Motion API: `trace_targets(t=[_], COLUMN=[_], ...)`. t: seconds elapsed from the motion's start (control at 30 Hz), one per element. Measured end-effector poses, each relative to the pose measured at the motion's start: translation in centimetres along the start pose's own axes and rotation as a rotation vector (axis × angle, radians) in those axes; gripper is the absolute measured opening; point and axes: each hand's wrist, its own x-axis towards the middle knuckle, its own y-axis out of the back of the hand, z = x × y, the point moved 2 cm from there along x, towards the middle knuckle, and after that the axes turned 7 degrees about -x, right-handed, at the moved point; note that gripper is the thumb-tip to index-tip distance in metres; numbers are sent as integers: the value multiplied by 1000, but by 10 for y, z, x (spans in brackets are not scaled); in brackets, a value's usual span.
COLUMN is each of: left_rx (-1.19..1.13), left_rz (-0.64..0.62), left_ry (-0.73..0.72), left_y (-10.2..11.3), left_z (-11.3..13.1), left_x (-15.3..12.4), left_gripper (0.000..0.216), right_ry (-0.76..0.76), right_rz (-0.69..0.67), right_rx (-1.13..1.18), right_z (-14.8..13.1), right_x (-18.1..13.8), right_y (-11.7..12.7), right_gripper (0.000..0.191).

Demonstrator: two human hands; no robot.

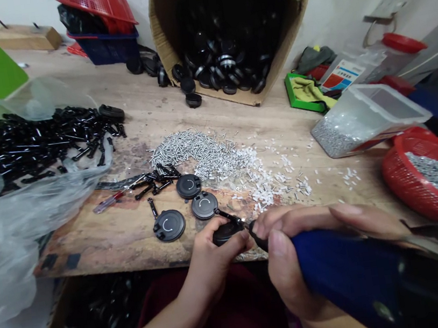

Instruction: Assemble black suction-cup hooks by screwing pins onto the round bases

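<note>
My left hand is closed round a black round disc with a short black arm at its hinge, near the table's front edge. My right hand grips a blue power screwdriver, its tip reaching the joint of the arm and disc; the exact contact is too small to make out. Beyond my left hand lie two black discs, one disc in front of the other disc. To their left sits another disc with an arm attached. Several loose black arms lie behind.
Screws and white plastic spacers are heaped mid-table. A clear bag of black arms lies left, beside a screwdriver. A cardboard box of discs stands behind. A red basket and clear tub hold metal parts at right.
</note>
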Motion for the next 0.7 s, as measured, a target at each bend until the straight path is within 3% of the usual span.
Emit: trace_targets(t=[0.23,0.4,0.57,0.7], left_rx=[39,60,-93,-217], left_rz=[22,29,9,-12], left_ry=[-29,-33,45,113], left_y=[-1,-1,-1,-1], left_z=[1,-1,-7,-12], left_x=[0,0,-5,-7], left_gripper=[16,12,16,21], right_ry=[101,60,64,50], right_rz=[-55,-24,-116,-180], right_rx=[83,205,452,513], right_z=[2,4,10,13], right_x=[1,0,8,11], right_y=[-1,-5,-9,-9], right_gripper=[57,53,44,42])
